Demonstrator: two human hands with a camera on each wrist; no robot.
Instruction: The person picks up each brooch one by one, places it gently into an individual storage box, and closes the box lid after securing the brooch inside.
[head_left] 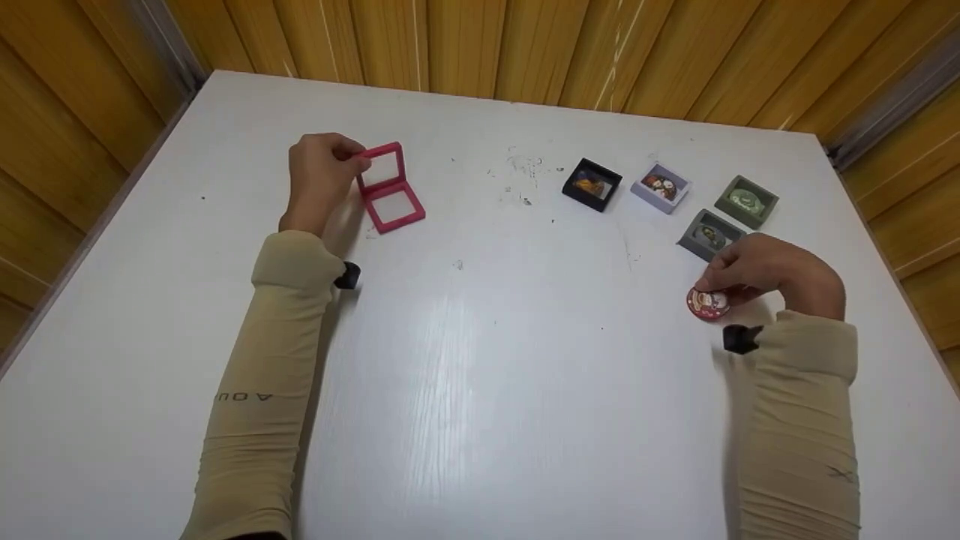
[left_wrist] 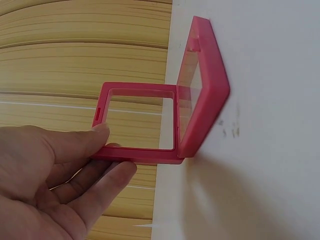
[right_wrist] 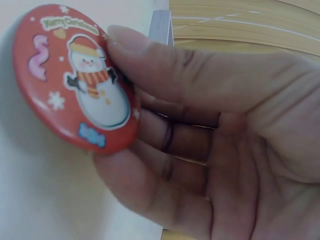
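Note:
My left hand (head_left: 319,174) pinches the raised half of a hinged red display frame (head_left: 400,219) with clear panes, at the table's far left. The left wrist view shows the thumb and fingers on one edge of the frame (left_wrist: 175,161), its two halves spread at an angle. Over on the right, my right hand (head_left: 772,270) holds a round red badge (head_left: 705,306) by its edge between thumb and fingers. A snowman, snowflakes and "Merry Christmas" lettering decorate the badge (right_wrist: 55,95) in the right wrist view.
Beyond the right hand sit a black frame (head_left: 579,196), a lavender frame (head_left: 651,201), a green frame (head_left: 761,201) and a grey frame (head_left: 694,234), each holding a round picture piece. The white table (head_left: 525,375) ends at a wooden slatted wall (head_left: 495,45).

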